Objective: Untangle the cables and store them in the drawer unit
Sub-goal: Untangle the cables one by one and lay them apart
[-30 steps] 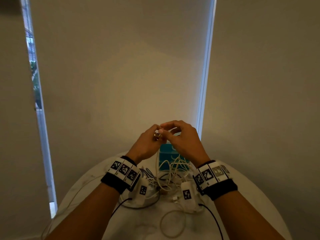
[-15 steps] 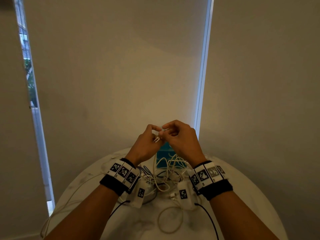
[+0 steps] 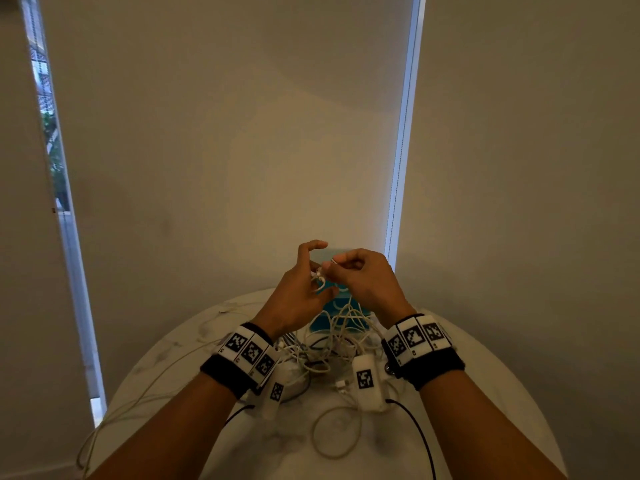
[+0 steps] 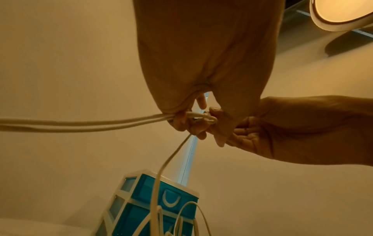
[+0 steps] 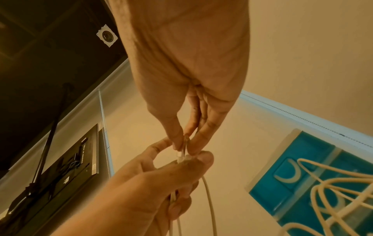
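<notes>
A tangle of white cables (image 3: pixel 332 344) lies on the round white table (image 3: pixel 485 393), with strands rising to my raised hands. My left hand (image 3: pixel 311 282) grips a looped white cable (image 4: pixel 141 121), its index finger lifted. My right hand (image 3: pixel 341 268) pinches the cable's plug end (image 5: pixel 182 151) between thumb and fingers, right against the left hand. The teal drawer unit (image 4: pixel 153 206) with white frame stands behind the tangle, mostly hidden by my hands in the head view; its drawers (image 5: pixel 306 180) look closed.
A loose cable loop (image 3: pixel 337 433) lies near the table's front. Another thin white cable (image 3: pixel 145 386) trails off the left edge. Closed roller blinds (image 3: pixel 225 150) stand just behind the table. Black sensor leads (image 3: pixel 420 434) run from my wristbands.
My left index finger has lifted away from the pinch, and the hands have parted slightly, the right drawing the plug end out of the loop held by the left.
</notes>
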`<control>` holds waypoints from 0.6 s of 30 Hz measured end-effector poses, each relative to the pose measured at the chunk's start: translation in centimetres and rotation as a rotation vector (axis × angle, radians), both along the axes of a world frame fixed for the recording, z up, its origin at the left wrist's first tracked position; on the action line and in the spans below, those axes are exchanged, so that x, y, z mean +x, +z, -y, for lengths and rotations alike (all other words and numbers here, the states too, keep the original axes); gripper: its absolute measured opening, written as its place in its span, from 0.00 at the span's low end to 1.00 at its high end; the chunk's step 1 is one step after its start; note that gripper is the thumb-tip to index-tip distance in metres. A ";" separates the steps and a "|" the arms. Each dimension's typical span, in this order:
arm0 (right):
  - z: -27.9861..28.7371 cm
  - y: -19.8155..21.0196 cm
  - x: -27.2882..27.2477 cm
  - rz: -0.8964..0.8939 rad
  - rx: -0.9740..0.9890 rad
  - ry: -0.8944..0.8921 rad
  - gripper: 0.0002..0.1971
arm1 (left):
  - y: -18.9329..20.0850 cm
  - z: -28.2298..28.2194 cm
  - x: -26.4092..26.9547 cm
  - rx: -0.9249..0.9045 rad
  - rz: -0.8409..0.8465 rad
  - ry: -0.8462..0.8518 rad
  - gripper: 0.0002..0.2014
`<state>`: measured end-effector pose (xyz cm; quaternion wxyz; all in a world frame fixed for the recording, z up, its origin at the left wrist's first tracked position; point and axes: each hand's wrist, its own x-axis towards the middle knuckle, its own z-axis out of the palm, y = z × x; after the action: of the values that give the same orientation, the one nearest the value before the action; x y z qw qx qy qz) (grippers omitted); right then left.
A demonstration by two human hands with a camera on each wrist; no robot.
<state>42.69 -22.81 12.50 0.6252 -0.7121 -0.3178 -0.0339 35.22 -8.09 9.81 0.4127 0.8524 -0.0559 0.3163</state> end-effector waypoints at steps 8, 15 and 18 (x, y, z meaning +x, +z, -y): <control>0.9 0.7 -0.1 -0.175 -0.091 0.117 0.10 | -0.5 -0.3 -0.4 0.078 0.081 -0.086 0.50; 1.2 2.2 -0.5 -0.441 -0.112 0.266 0.16 | -0.8 0.5 -1.2 0.168 0.075 -0.166 0.54; 0.9 2.1 -0.5 -0.460 -0.087 0.290 0.24 | -0.7 0.5 -1.1 0.206 0.055 -0.187 0.55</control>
<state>42.19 -23.69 14.65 0.6480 -0.6743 -0.2674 0.2322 34.08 -8.58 9.08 0.3492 0.8722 -0.1787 0.2923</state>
